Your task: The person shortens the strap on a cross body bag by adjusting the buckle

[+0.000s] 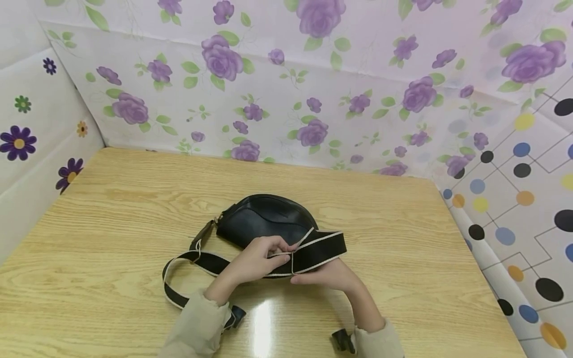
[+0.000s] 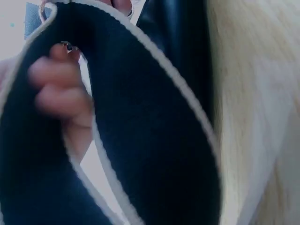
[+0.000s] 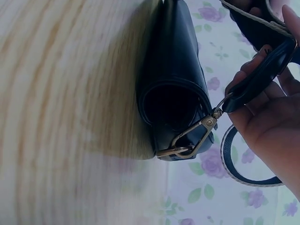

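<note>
A black half-moon shoulder bag [image 1: 264, 219] lies on the table. Its black webbing strap [image 1: 320, 251] has pale edging and folds into a loop on the right. My left hand [image 1: 255, 258] pinches the strap beside a thin metal slider [image 1: 293, 262]. From below, my right hand [image 1: 331, 274] holds the strap, its thumb near the slider and its other fingers mostly hidden. The right wrist view shows the strap's leather end [image 3: 258, 77] across that hand, joined to the bag by a gold snap hook [image 3: 199, 133]. The strap's broad face [image 2: 150, 122] fills much of the left wrist view.
Another strap loop [image 1: 172, 288] curls on the wood-grain table [image 1: 112, 223] to the left of the bag. Behind stands a wall covering [image 1: 277, 99] with purple flowers; patterned sheets flank both sides. Small black devices [image 1: 343, 340] sit by the sleeves.
</note>
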### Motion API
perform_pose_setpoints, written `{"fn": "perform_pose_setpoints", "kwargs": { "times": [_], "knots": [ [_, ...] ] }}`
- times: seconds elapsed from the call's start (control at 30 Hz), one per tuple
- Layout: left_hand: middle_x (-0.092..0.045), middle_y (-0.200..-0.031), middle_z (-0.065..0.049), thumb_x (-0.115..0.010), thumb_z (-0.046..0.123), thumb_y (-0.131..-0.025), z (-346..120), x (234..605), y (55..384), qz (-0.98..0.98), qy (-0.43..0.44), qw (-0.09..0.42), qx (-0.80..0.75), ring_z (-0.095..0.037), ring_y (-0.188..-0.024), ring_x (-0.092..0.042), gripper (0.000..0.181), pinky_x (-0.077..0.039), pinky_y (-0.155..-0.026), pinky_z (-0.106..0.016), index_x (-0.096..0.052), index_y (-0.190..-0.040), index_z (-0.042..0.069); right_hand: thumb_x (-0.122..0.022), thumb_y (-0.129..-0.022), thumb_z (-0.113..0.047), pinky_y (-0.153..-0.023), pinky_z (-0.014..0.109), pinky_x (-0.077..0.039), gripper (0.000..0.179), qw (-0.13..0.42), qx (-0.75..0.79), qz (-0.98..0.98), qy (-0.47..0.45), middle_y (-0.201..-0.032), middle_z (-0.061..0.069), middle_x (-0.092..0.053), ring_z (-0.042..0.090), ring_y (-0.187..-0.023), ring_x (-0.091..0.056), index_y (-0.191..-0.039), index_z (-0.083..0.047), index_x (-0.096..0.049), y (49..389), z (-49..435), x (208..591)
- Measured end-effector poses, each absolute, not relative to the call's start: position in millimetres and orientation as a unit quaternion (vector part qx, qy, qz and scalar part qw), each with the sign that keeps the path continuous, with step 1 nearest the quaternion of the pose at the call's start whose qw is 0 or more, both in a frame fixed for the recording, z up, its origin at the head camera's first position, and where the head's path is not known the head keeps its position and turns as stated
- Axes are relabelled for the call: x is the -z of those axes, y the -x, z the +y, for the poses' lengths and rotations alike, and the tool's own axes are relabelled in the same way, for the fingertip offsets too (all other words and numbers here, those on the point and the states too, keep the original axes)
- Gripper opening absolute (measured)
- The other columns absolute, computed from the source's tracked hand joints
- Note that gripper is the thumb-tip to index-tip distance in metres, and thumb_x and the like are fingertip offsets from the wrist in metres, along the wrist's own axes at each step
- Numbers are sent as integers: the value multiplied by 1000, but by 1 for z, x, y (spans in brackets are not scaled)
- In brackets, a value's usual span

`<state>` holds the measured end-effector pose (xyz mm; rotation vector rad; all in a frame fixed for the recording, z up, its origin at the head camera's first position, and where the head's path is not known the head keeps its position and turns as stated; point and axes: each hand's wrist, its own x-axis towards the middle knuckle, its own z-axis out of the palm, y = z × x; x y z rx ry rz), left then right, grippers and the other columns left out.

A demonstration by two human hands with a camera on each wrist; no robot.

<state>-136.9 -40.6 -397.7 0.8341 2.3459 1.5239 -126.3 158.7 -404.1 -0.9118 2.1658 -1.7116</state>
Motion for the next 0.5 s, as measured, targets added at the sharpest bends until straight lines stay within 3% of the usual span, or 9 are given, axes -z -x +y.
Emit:
{"fn": "perform_pose_setpoints", "kwargs": {
  "times": [0.2,0.5],
  "knots": [
    [-66,-89,-2,-61,15,-85,-40,396,136,783,-252,106,-559,-6,-55,-43,14,-35,-51,-21,-67,-94,7,-73,-70,4,-81,30,-45,47,116,592,730,320,-109,12,-57,17,-97,-55,-113,4,-54,127,160,403],
    [-66,-86,-7,-64,12,-82,-41,394,135,776,-255,98,-568,-6,-64,-50,17,-42,-58,-21,-69,-91,-1,-74,-71,0,-82,32,-45,46,127,600,720,325,-110,10,-57,19,-97,-56,-113,1,-55,127,163,403]
  ]
}}
